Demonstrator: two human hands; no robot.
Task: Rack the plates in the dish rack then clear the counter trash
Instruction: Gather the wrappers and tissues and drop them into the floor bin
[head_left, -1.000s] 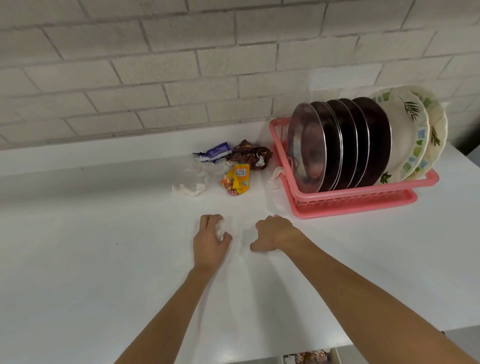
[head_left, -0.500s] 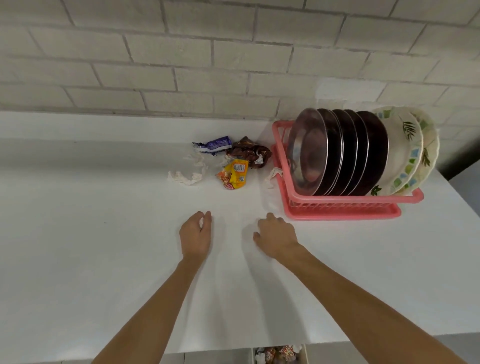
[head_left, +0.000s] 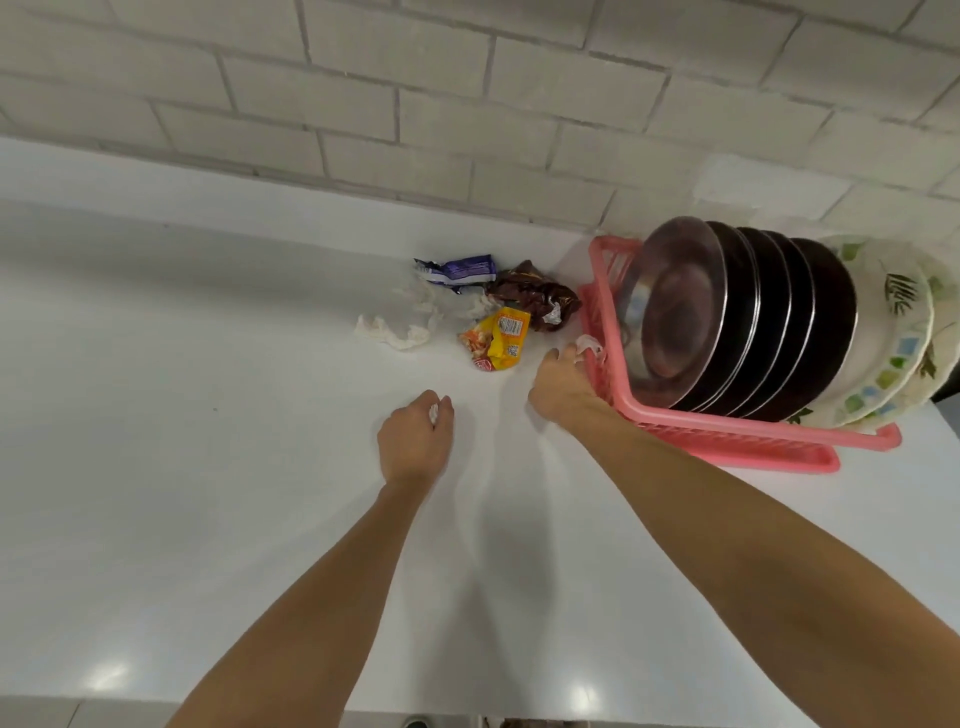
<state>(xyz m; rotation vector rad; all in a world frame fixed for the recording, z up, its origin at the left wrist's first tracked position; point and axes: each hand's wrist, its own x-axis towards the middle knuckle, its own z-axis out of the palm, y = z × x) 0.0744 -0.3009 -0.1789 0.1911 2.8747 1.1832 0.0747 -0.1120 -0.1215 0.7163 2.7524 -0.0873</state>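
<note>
Several steel plates (head_left: 727, 317) and two leaf-patterned plates (head_left: 893, 332) stand upright in the pink dish rack (head_left: 748, 434) at the right. Trash lies left of the rack: a purple wrapper (head_left: 457, 270), a brown wrapper (head_left: 537, 299), a yellow snack packet (head_left: 501, 340) and crumpled white tissue (head_left: 395, 332). My left hand (head_left: 415, 441) is curled round a small white paper wad (head_left: 434, 413), low over the counter. My right hand (head_left: 563, 384) reaches forward, its fingertips touching a white paper scrap (head_left: 589, 344) against the rack's left wall.
The white counter (head_left: 182, 467) runs back to a pale brick wall (head_left: 467, 104). The counter's front edge lies below my forearms, with a little of the floor showing under it.
My right hand has moved forward and right, from the open counter to the paper scrap by the rack. My left hand has curled round the paper wad and stayed near its place.
</note>
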